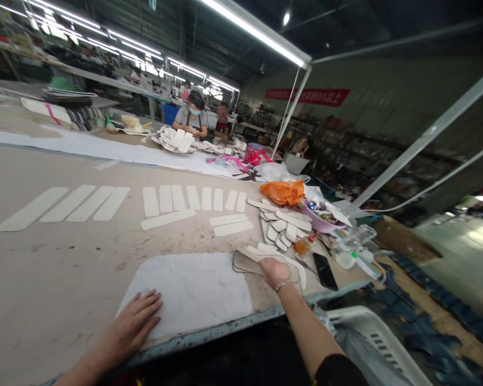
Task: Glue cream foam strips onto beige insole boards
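Observation:
My left hand [139, 319] lies flat with fingers spread on the left part of a white rounded sheet [193, 289] at the table's front edge. To the right, my right hand [273, 272] rests on a stack of flat grey and cream pieces [247, 261] that overlaps the sheet's right edge. Its fingers curl down and their tips are hidden, so any hold is unclear. Beyond the sheet, white strips [165, 199] lie in rows on the table. A heap of white pieces [279, 225] sits behind my right hand.
At right are an orange bag [282, 192], a pink basin [320, 221], a glue bottle [304, 244], a black phone [325, 272] and scissors [306, 264]. A white basket [370, 316] stands below the table edge. Across the table sits a person [191, 115] near piled white pieces [175, 140].

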Tool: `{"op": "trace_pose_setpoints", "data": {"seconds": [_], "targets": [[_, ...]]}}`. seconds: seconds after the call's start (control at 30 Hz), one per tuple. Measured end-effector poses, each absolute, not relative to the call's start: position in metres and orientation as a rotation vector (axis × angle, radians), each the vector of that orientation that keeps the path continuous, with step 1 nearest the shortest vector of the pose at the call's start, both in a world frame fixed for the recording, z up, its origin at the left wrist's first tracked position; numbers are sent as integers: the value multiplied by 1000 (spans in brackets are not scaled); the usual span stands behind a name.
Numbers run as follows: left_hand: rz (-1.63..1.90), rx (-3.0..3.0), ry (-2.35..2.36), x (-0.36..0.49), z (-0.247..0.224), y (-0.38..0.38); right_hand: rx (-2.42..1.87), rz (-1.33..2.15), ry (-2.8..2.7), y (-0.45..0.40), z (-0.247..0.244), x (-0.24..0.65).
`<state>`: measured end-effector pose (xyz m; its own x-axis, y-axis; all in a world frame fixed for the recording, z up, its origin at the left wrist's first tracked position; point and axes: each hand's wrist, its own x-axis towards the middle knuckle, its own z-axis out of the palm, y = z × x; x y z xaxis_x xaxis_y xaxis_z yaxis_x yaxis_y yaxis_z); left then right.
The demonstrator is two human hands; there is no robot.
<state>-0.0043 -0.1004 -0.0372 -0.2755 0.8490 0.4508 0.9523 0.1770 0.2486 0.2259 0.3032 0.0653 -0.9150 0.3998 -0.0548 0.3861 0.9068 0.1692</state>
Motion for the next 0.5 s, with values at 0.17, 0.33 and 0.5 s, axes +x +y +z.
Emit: {"op": "trace_pose_setpoints", "data": {"seconds": [0.17, 0.33, 0.5], "targets": [[-898, -1486, -2520, -31, -8, -89, 190, 153, 3404, 237, 60, 225], [-639, -1235, -2744, -104, 39, -52, -140, -188, 3459, 149, 18, 220], [-452, -1185, -2837, -167, 58, -13, 137, -860, 3381, 125, -1, 222]]}}
